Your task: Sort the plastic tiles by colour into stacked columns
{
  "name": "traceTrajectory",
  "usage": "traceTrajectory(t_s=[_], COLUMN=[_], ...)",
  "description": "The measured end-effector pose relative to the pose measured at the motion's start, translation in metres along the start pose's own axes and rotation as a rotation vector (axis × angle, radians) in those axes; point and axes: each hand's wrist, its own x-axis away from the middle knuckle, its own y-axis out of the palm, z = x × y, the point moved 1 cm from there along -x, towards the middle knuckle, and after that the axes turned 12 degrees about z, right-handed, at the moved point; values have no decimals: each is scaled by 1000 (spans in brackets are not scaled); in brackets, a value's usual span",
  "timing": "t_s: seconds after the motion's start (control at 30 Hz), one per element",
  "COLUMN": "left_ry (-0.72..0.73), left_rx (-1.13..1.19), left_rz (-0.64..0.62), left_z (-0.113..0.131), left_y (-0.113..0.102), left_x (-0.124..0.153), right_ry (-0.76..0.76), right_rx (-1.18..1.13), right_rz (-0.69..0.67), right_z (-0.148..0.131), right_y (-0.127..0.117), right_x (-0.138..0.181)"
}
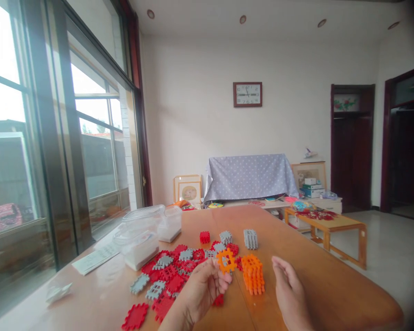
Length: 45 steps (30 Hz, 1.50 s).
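Observation:
My left hand (202, 287) pinches a flat orange interlocking tile (226, 261) and holds it upright above the wooden table (331, 289). Just to its right stands an orange block tower (253, 274) built of the same tiles. My right hand (290, 292) hovers beside the tower with its fingers loosely curled and nothing in them. A heap of loose red and grey tiles (174, 271) lies in front of my left hand. A small red cube (204, 237), a grey cube (225, 237) and a grey stack (250, 239) sit farther back.
Clear plastic containers (141, 234) and a paper sheet (94, 259) sit at the table's left, near big windows. A low wooden table (331, 225) with clutter stands at the right. A cloth-covered piece of furniture (250, 177) is against the far wall.

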Motion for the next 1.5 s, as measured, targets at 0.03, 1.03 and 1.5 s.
traceTrajectory(t_s=[0.03,1.03,1.5], left_ry=[4,197,154], left_rx=[-6,-308,-337], left_rz=[0,111,75], left_z=[-1,-46,-48], left_y=[0,-6,-4], left_x=[2,47,45], right_ry=[-19,20,-65], right_rx=[-2,-21,107], right_rz=[-2,-363,-606], right_z=[-3,-54,-42], right_y=[0,-13,-27], right_x=[2,124,93])
